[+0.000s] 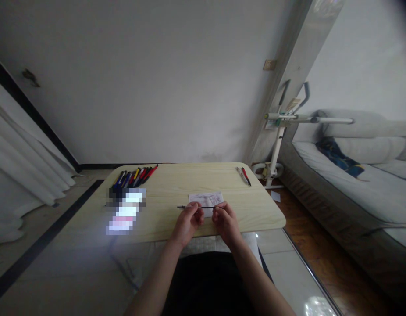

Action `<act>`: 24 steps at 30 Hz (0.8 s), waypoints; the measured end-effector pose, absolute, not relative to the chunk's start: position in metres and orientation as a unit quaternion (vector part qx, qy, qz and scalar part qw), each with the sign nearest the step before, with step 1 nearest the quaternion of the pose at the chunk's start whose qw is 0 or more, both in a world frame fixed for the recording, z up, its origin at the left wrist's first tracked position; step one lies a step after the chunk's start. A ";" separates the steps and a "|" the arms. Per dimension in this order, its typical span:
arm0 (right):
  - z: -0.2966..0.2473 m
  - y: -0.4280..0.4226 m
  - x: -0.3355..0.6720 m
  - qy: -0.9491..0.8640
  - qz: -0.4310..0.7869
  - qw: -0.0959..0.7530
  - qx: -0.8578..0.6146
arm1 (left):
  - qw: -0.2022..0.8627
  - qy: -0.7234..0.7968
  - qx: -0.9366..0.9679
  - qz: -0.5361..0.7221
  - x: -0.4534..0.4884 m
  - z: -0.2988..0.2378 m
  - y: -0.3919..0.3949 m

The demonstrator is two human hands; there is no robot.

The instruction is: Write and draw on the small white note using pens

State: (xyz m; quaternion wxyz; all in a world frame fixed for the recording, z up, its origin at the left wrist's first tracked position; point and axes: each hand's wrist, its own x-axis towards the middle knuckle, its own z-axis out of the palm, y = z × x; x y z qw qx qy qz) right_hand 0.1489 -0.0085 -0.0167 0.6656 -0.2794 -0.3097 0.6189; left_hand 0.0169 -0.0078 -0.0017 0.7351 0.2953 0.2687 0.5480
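Note:
Over the front half of the table, both hands pinch a slim dark pen (208,207) held level from side to side. My left hand (189,221) has its fingers closed on it, and one thin end sticks out to the left. At the other end, the fingertips of my right hand (226,221) are closed on it too. Between the hands the dark section looks thinner; whether it is a refill or part of the barrel I cannot tell. Just beneath lies a sheet of paper (206,198) with scribbled marks, partly covered by the hands.
Several pens and markers (133,177) lie in a row on the table's far left. Nearer me is a lit, blurred-out screen (126,210). Two pens, one grey and one red (246,176), lie at the far right of the wooden table (170,180). A sofa (354,175) stands right.

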 end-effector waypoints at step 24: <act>-0.018 -0.007 0.149 -0.310 0.614 0.662 -0.297 | 0.736 0.273 0.293 0.547 0.017 -0.003 -0.007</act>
